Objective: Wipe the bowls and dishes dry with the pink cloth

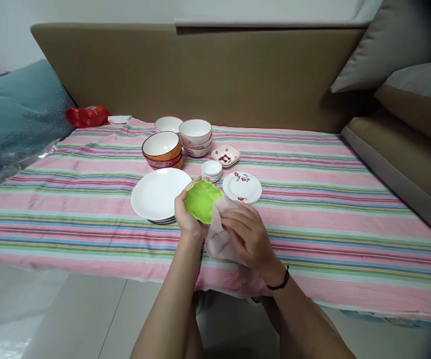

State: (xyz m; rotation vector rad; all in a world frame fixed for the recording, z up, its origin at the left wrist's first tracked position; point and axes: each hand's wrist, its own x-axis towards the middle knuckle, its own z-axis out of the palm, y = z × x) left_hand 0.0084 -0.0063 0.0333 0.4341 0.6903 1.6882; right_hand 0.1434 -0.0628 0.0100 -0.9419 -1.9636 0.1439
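Observation:
A green leaf-shaped dish (201, 200) is held up in my left hand (189, 215), thumb along its left rim and fingers beneath. My right hand (248, 233) grips a pale pinkish cloth (218, 242), which touches the dish's right edge. Just behind my left hand lies a stack of large white plates (159, 192). Beyond the dish is a small stack of white saucers (212, 168). A white plate with red flowers (242, 186) lies past my right hand, on top of another.
Stacked orange-sided bowls (162, 145), white patterned bowls (196, 133) and square pink-rimmed dishes (225, 155) stand farther back on the striped cloth cover (312, 199). A red plastic package (88, 116) and teal cushion (17, 109) are at left; cushions (398, 40) pile up at right.

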